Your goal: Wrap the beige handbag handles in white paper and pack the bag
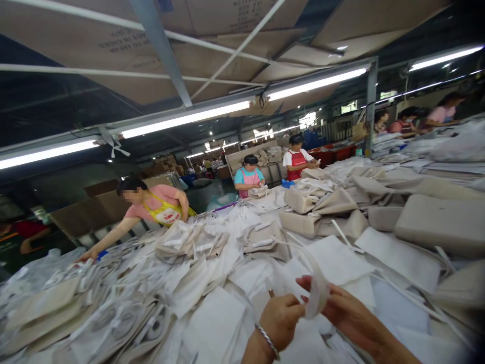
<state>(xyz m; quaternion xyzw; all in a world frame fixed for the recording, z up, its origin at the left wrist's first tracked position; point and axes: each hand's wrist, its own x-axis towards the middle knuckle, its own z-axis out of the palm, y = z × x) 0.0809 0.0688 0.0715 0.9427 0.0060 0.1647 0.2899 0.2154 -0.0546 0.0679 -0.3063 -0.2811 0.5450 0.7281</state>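
Low in the head view, my left hand [279, 317], with a silver bracelet at its wrist, is closed in a pinch on a white fabric strap [317, 288]. My right hand [337, 306] grips the same strap from the right, fingers curled round it. The strap loops up and back toward a white cloth bag [333, 260] lying on the table just beyond my hands. Both hands sit close together over a heap of white bags.
A long table [212, 323] is covered with piles of white and beige cloth bags [299, 199]. A person in a pink top and yellow apron [155, 205] leans over the left side. Two more people [248, 177] work farther back, others at far right.
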